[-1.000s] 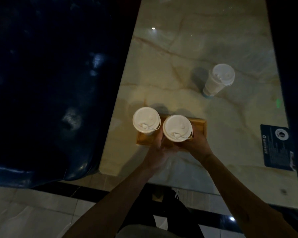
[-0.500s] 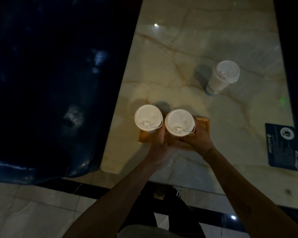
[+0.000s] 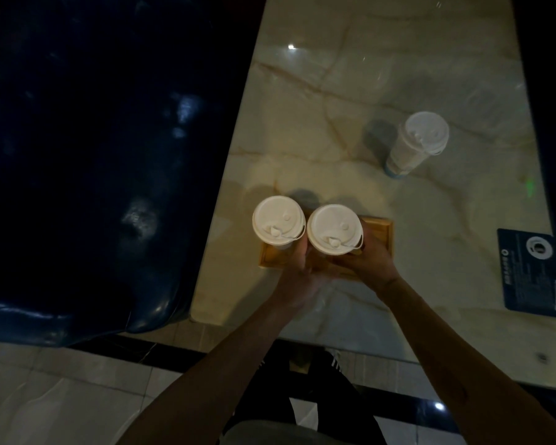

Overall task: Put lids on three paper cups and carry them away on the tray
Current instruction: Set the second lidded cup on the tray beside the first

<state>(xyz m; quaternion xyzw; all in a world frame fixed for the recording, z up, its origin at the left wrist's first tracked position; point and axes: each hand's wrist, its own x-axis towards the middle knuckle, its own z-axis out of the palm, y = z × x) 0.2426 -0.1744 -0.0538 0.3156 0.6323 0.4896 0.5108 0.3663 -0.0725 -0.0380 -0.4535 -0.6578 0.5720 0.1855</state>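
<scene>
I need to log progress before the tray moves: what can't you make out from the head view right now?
- Left hand and right hand: fingers run under the lidded cups, so the grip on cup or wooden tray is unclear.
- Tray floor: mostly covered by cups and hands.
- Third cup on the table: its fill is hidden by the lid.
- Dark card: print too small and dim.

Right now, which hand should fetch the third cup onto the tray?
Right hand. The third cup stands on the table's far right, on that hand's side, and the tray has bare space at its right end. The left hand sits farther off.
</scene>
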